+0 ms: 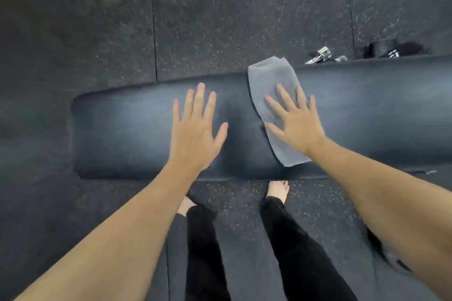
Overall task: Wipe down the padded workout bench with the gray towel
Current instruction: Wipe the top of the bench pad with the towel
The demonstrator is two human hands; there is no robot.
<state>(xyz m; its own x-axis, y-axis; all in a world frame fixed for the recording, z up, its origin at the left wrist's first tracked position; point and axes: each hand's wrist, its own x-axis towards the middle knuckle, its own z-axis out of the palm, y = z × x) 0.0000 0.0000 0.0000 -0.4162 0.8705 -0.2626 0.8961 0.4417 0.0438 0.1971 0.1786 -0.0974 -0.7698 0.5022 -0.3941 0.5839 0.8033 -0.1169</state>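
A long black padded bench (127,134) runs across the view from left to right. A folded gray towel (266,78) lies across the pad near its middle, reaching from the far edge almost to the near edge. My right hand (296,124) lies flat on the towel with fingers spread, pressing it on the pad. My left hand (195,132) rests flat on the bare pad to the left of the towel, fingers apart, holding nothing.
Dark speckled rubber floor tiles (220,19) surround the bench. A chrome dumbbell (322,55) and a black object (393,50) lie on the floor behind the bench at the right. My bare feet and black trouser legs (203,239) stand close to the bench's near edge.
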